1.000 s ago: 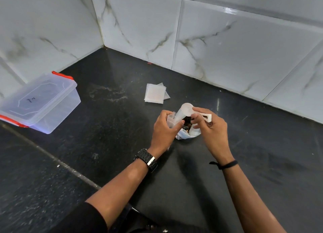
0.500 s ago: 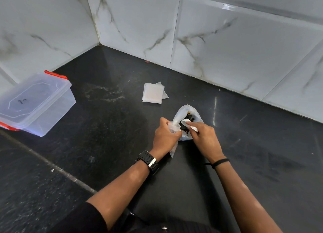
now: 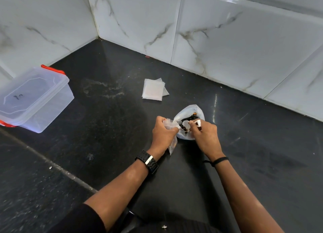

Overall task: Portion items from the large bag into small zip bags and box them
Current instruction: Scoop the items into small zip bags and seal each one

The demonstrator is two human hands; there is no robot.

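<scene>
The large clear bag (image 3: 197, 111) stands open on the black counter, with dark items inside it. My right hand (image 3: 205, 135) grips a small white scoop (image 3: 186, 125) by its handle, and the cup sits in the bag's mouth holding dark pieces. My left hand (image 3: 162, 133) pinches a small clear zip bag (image 3: 172, 146) right beside the large bag; the zip bag hangs below my fingers. A stack of flat small zip bags (image 3: 153, 89) lies farther back on the counter.
A clear plastic box with red clips (image 3: 33, 99), lid on, sits at the far left near the tiled wall. White marble-look tiles (image 3: 227, 40) close off the back and left. A seam (image 3: 52, 164) crosses the black counter diagonally at the left.
The scoop went from above the large bag down into it and now shows dark pieces in its cup. My left hand kept its hold on the small zip bag.
</scene>
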